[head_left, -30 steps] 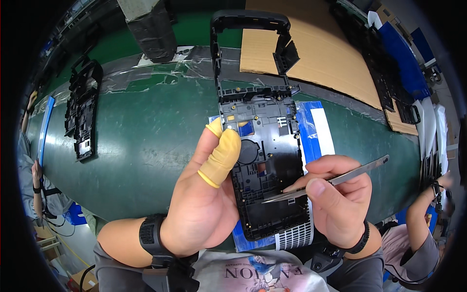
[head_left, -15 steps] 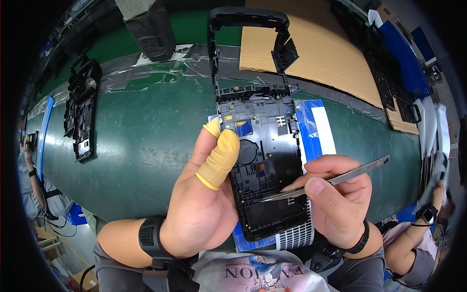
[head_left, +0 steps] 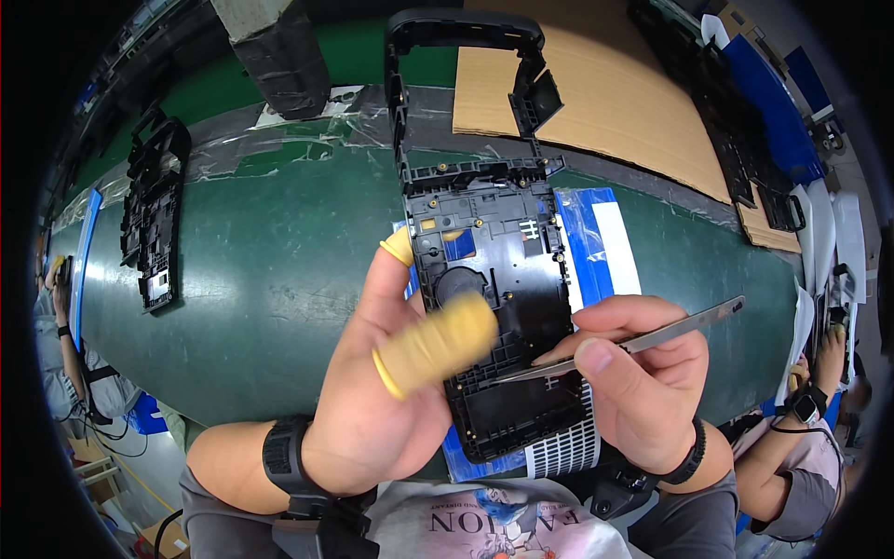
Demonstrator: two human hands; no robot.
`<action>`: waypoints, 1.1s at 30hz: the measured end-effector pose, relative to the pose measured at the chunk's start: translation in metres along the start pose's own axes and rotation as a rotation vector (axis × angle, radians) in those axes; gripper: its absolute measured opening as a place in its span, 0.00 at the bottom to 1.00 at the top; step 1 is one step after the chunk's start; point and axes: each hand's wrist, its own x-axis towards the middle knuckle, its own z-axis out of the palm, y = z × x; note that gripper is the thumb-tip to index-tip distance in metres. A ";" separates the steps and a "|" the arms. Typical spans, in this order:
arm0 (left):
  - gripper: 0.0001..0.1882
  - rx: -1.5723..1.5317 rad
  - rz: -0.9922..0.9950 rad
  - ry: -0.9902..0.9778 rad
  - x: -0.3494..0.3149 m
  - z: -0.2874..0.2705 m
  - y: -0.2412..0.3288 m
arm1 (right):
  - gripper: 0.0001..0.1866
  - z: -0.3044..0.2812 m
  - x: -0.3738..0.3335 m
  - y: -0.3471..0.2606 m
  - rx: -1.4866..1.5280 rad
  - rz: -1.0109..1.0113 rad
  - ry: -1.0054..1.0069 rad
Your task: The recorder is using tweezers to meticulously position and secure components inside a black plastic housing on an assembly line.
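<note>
A long black plastic frame (head_left: 526, 303), with an open loop at its far end and small brass-coloured inserts, is held over the bench in front of me. My left hand (head_left: 377, 410) supports it along its left edge, one finger in a yellow cot reaching behind. The thumb, also in a yellow cot (head_left: 433, 345) and smeared by motion, is across the lower left of the frame. Metal tweezers (head_left: 694, 323) are pinched in my right hand (head_left: 652, 387). Their tips point left over the lower part of the frame; whether they grip anything is too small to tell.
Beneath the frame lie a blue-and-white sheet (head_left: 605, 247) and a white perforated strip (head_left: 563, 452). Another black frame (head_left: 154, 224) rests at the left of the green bench. Cardboard (head_left: 596, 112) covers the far right, near more black parts (head_left: 717, 130). Other people work at both sides.
My left thumb has swung right and down across the frame. The frame's far end has shifted slightly left. The tweezers and right hand have barely moved.
</note>
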 end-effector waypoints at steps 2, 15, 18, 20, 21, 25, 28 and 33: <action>0.33 0.078 0.035 -0.028 -0.003 0.000 0.001 | 0.11 0.000 0.000 -0.001 -0.004 -0.004 -0.004; 0.31 0.316 0.349 -0.009 0.018 -0.012 0.040 | 0.09 -0.030 0.040 0.013 -0.093 0.047 0.170; 0.24 0.078 0.302 -0.009 0.017 -0.016 0.038 | 0.09 -0.031 0.043 0.014 -0.092 0.073 0.164; 0.20 0.025 0.277 0.062 0.017 -0.015 0.038 | 0.09 -0.031 0.044 0.016 -0.086 0.080 0.169; 0.20 -0.010 0.271 -0.024 0.017 -0.019 0.038 | 0.09 -0.031 0.045 0.017 -0.093 0.081 0.178; 0.20 -0.040 0.285 0.009 0.016 -0.022 0.037 | 0.09 -0.031 0.045 0.018 -0.093 0.074 0.199; 0.20 -0.075 0.292 -0.054 0.016 -0.022 0.037 | 0.09 -0.031 0.046 0.018 -0.074 0.072 0.198; 0.17 -0.035 0.277 -0.147 0.018 -0.022 0.036 | 0.08 -0.030 0.046 0.018 -0.112 0.090 0.206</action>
